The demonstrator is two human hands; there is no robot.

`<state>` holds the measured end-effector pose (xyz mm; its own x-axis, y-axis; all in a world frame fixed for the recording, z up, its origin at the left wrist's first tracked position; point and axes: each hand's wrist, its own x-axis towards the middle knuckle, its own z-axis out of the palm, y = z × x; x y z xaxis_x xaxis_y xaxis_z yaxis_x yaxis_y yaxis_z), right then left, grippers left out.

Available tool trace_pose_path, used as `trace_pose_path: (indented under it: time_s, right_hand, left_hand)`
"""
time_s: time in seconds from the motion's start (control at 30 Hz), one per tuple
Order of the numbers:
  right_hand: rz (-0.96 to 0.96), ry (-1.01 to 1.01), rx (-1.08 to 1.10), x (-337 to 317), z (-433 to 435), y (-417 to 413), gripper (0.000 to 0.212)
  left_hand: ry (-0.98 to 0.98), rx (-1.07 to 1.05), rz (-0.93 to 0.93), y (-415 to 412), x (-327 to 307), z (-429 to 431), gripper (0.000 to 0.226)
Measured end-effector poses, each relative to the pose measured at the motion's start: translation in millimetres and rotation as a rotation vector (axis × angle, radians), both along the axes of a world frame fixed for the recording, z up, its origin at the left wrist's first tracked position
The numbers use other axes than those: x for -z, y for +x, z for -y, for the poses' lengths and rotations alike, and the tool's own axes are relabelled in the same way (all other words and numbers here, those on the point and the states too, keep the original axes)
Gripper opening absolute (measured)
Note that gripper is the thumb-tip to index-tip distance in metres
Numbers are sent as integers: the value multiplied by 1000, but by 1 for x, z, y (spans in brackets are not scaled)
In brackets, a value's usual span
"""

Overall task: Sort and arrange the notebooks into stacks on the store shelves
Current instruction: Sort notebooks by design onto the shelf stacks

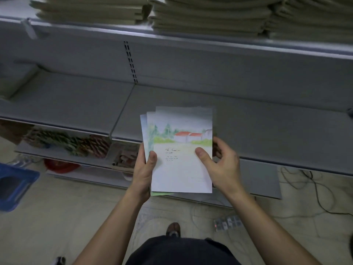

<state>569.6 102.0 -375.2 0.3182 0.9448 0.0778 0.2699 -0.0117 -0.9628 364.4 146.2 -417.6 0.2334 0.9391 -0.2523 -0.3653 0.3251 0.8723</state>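
Both hands, left (144,170) and right (221,165), pinching fanned notebooks (181,150) by their side edges, long axis pointing toward shelf (248,119).

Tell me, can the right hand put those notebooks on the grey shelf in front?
Probably yes. The right hand and left hand both hold the notebooks just over the front edge of the grey shelf, and the shelf surface behind the bundle looks bare, so nothing seems to block the way.
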Motion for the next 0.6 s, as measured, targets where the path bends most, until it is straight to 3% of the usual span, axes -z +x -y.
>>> trace_pose_path:
  time_s: [0.3,0.43,0.57,0.6]
  right_hand:
    - [-141,-132,108,15,34,41,24]
    - [-195,-205,189,29,55,67,23]
    - [-192,-202,263,29,53,97,21]
    - [-184,-197,286,28,50,105,21]
  left_hand:
    - [-65,35,-40,25,16,9,99]
    - [-90,-9,-62,30,31,21,58]
    - [-79,-77,-147,21,30,15,83]
    - [-65,-103,-144,16,30,13,80]
